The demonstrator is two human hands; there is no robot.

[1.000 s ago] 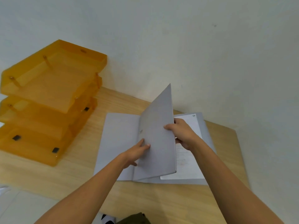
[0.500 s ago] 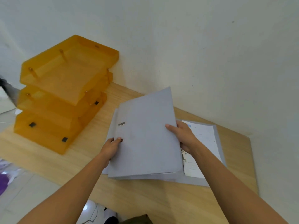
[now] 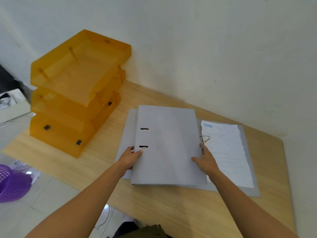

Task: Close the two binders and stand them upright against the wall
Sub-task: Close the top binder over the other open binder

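Note:
A closed grey binder [image 3: 168, 145] lies flat in the middle of the wooden table [image 3: 154, 203], two slots near its spine on the left. My left hand [image 3: 130, 158] grips its spine edge. My right hand [image 3: 205, 160] holds its right edge, thumb on the cover. Beneath it lies a second grey binder [image 3: 249, 177], open, with white printed pages [image 3: 228, 152] and a metal ring [image 3: 205, 138] showing to the right. The white wall [image 3: 205, 48] rises right behind the table.
A stack of three orange letter trays [image 3: 77, 86] stands on the table's left end against the wall. A purple basket [image 3: 12, 184] sits on the floor at lower left. The table's right edge is close to the open binder.
The raised cover of the top binder has swung down shut. My left hand moved to the spine edge and my right hand to the right edge.

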